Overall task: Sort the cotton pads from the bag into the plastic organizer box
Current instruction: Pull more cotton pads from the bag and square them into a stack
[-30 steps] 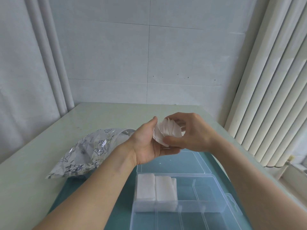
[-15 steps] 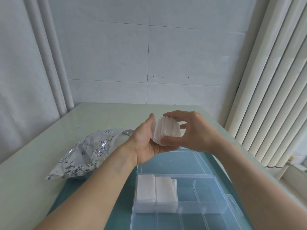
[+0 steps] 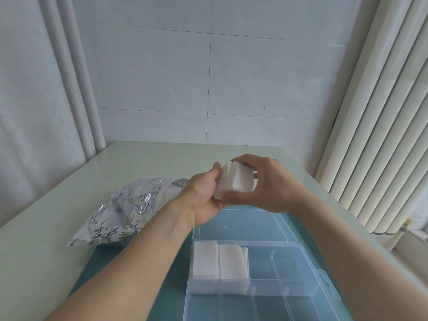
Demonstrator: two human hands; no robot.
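Observation:
A stack of white cotton pads (image 3: 236,179) is held in the air above the table between both hands. My left hand (image 3: 203,193) supports its left side with thumb and palm, and my right hand (image 3: 266,184) curls around its top and right side. Below them lies the clear plastic organizer box (image 3: 301,269) with its lid (image 3: 245,225) folded open behind it. Two stacks of pads (image 3: 220,262) fill the box's back-left compartment. The silver printed bag (image 3: 125,209) lies open on the table to the left.
The box rests on a teal mat (image 3: 166,297) on a pale green table (image 3: 58,205). Tiled wall stands behind, a curtain at the left, vertical blinds (image 3: 382,112) at the right. Other compartments of the box hold nothing.
The fanned-out pads in my hands have been squared into a neat stack. Both hands stayed in about the same place above the box.

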